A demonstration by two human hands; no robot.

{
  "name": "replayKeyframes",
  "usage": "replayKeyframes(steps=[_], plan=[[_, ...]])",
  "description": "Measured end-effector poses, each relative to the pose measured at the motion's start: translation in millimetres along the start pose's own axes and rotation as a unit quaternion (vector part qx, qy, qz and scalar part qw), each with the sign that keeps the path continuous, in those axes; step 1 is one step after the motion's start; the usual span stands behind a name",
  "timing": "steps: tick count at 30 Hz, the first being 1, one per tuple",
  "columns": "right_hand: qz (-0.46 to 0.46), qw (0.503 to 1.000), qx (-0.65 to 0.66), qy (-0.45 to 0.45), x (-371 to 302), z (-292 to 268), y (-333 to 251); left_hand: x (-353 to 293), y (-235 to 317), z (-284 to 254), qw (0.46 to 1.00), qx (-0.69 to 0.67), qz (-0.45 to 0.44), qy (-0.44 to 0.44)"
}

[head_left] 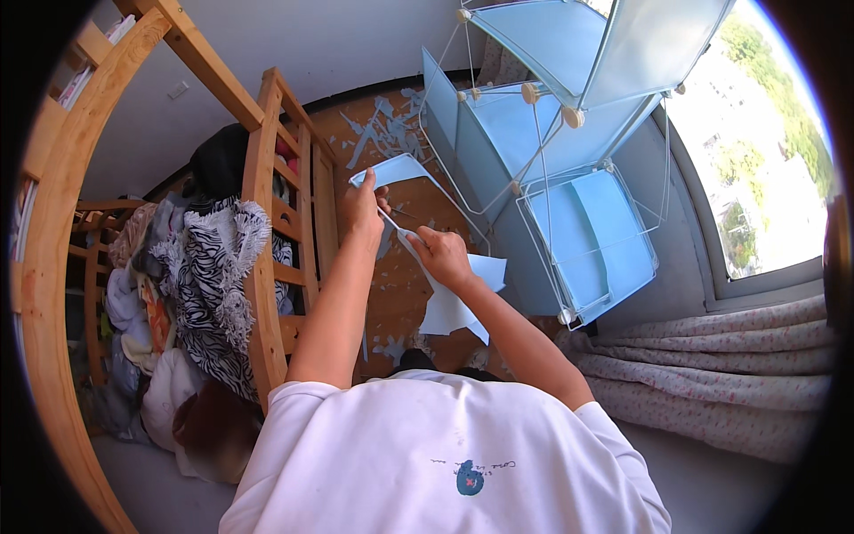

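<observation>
My left hand [362, 210] is closed around the side of a thin white wire frame [461, 214], its thumb pointing up along the edge. A torn band of pale blue sheet [400, 169] still covers the far end of that frame. My right hand [442, 255] is closed, pinching a narrow strip at the frame's near side. Below it hangs a larger pale, ragged piece of sheet [447, 313]; whether it joins the pinched strip is hard to tell. Torn scraps of blue sheet [387, 129] lie scattered on the brown floor beyond my hands.
At right stands a light blue cube rack [498, 133] of wire panels with round cream connectors. A window [765, 133] and a patterned curtain [712, 374] lie beyond. To the left is a wooden bunk bed [260, 222] piled with clothes and a zebra-striped blanket [209, 285].
</observation>
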State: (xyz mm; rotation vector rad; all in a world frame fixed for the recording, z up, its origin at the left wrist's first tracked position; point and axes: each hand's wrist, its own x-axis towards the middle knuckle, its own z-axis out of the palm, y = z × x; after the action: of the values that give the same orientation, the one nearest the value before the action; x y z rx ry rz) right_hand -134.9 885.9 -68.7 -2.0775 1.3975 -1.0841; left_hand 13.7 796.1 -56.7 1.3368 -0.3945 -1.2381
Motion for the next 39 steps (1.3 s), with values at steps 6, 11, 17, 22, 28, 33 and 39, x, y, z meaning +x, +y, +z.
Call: replayKeyframes(steps=[6, 11, 17, 22, 28, 33, 39], plan=[[0.068, 0.997, 0.03, 0.022, 7.1, 3.1, -0.1, -41.4, -28.2, 3.8, 0.983, -0.118, -0.024, -0.138], [0.106, 0.992, 0.067, 0.032, 7.7, 4.0, 3.0, -50.2, -36.7, -9.8, 0.976, -0.122, -0.041, -0.176], [0.119, 0.986, 0.112, 0.029, 21.4, -4.7, 15.5, -81.9, -50.4, -21.1, 0.977, 0.117, -0.015, -0.179], [0.147, 0.976, 0.157, 0.015, 21.8, -4.5, 11.8, -76.7, -51.9, -19.7, 0.943, 0.294, 0.099, -0.122], [0.094, 0.986, 0.139, 0.005, 23.2, -4.9, 9.7, -82.5, -52.4, -14.5, 0.888, 0.379, 0.254, -0.047], [0.106, 0.985, 0.137, 0.011, 19.7, -6.1, 12.3, -91.1, -32.2, -9.0, 0.743, 0.559, 0.369, -0.018], [0.11, 0.986, 0.124, -0.001, 15.8, -2.7, 10.6, -73.7, -34.3, -22.4, 0.72, 0.551, 0.408, -0.109]])
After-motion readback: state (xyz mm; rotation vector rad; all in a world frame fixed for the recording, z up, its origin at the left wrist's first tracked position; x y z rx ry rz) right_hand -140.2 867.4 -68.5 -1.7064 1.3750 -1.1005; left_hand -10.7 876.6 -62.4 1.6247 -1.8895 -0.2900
